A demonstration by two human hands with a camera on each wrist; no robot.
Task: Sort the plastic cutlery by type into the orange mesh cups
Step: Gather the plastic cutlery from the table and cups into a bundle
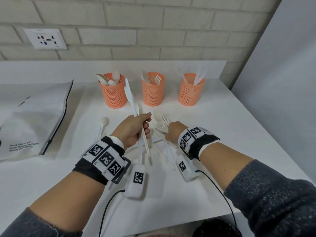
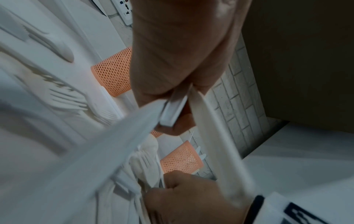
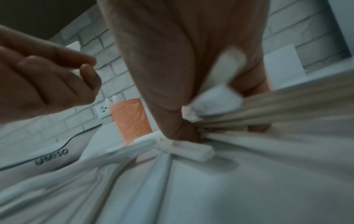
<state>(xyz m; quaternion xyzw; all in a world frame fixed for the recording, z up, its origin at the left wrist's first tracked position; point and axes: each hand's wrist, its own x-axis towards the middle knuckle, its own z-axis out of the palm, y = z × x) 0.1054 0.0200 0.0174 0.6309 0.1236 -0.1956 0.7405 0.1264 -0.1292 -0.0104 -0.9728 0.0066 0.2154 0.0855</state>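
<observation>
Orange mesh cups (image 1: 113, 93), three, left grip (image 1: 132, 130) holding two knives (image 1: 130, 96), right grip (image 1: 172, 132) clutching forks (image 1: 160, 125).

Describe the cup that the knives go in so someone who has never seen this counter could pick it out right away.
Three orange mesh cups stand in a row near the brick wall. The knife cup is the rightmost, nearest the counter's right edge. Only it holds flat white blades; the others show spoon bowls or fork tines.

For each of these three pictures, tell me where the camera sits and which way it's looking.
Head: looks forward and down at the table, three orange cups and both forearms.
Left wrist: looks along the left hand, whose grip holds knives.
Right wrist: low over the table, looks along the right hand gathering forks.
Shared: every view shows an orange cup.
</observation>
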